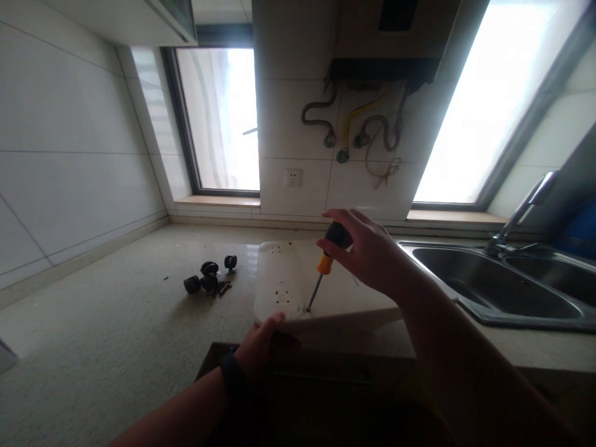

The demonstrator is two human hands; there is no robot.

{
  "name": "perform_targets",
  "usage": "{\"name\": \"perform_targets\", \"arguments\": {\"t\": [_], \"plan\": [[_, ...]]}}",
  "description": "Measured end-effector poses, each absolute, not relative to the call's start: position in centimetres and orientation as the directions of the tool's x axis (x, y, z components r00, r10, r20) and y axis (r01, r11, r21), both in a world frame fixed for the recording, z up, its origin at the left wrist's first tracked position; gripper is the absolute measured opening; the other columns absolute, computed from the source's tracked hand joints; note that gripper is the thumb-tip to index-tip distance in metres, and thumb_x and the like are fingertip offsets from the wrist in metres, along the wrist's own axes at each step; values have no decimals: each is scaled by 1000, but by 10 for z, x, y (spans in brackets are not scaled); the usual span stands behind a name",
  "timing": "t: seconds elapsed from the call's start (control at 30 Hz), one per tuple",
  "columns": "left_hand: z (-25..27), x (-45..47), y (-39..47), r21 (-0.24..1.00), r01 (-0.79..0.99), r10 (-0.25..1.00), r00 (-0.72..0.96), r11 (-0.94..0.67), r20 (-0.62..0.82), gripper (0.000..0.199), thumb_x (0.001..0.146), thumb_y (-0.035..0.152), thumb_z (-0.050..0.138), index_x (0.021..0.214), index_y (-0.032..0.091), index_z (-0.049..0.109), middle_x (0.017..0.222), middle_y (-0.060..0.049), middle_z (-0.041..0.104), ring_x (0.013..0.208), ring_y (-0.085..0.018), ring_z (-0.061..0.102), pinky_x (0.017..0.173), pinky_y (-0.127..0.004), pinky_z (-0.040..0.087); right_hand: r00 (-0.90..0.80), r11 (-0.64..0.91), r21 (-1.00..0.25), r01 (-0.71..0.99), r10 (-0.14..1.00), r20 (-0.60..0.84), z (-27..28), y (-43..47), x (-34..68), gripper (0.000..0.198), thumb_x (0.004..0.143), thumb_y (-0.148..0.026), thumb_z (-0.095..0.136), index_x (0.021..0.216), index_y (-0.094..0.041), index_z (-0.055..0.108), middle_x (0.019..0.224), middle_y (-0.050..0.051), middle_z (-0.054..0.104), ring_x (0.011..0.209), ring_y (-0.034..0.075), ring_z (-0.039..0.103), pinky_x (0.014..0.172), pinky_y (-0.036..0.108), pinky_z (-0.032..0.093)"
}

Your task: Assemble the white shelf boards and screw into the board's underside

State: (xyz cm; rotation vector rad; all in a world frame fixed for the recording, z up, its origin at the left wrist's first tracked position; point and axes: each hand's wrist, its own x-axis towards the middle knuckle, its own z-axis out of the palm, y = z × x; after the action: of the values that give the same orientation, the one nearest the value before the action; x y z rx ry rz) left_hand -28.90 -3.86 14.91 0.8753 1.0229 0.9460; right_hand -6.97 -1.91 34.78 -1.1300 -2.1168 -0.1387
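Note:
My right hand is closed round the black and orange handle of a screwdriver. The screwdriver slants down to the left, its tip at a small metal fitting near the front edge of a white panel. Small dark holes show in the panel's left part. My left hand, with a dark band at the wrist, grips the panel's front left edge, thumb on top and fingers underneath. Whether a screw sits under the tip is too small to tell.
Several black casters and a few screws lie on the counter left of the panel. To the right is a steel sink with a faucet. Pipes and a wall socket are on the back wall.

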Motion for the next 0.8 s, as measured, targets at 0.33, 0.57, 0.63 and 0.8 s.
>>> {"name": "perform_targets", "arguments": {"t": [0.33,0.57,0.63,0.8], "plan": [[146,-291,-37,914,-199,919,259,352,-298,80,71,72,64,117,6,63,80,-15,75,73,-24,72,75,-35,55,-280,582,-332,742,720,635,342,-16,-63,42,88,-42,71,122,-22,59,97,6,66,82,18,61,75,35,49],[141,-296,-32,900,-215,908,272,380,-318,75,75,71,63,116,9,61,90,-16,76,85,-28,74,80,-38,56,-118,567,-540,622,750,651,330,-8,-58,51,85,-44,73,128,-23,55,90,3,63,76,18,64,70,37,56],[141,-297,-29,884,-229,900,267,407,-345,72,75,69,63,117,10,60,90,-15,76,87,-29,74,79,-39,56,-37,586,-663,466,762,647,324,-3,-47,50,83,-45,75,125,-24,55,89,1,61,72,18,66,64,36,59],[139,-304,-18,893,-226,913,222,390,-343,61,82,64,57,103,8,63,79,-14,75,74,-23,73,78,-34,55,248,633,-735,244,692,678,321,9,0,48,74,-39,83,115,-24,60,90,0,61,78,19,70,64,35,65]]}}
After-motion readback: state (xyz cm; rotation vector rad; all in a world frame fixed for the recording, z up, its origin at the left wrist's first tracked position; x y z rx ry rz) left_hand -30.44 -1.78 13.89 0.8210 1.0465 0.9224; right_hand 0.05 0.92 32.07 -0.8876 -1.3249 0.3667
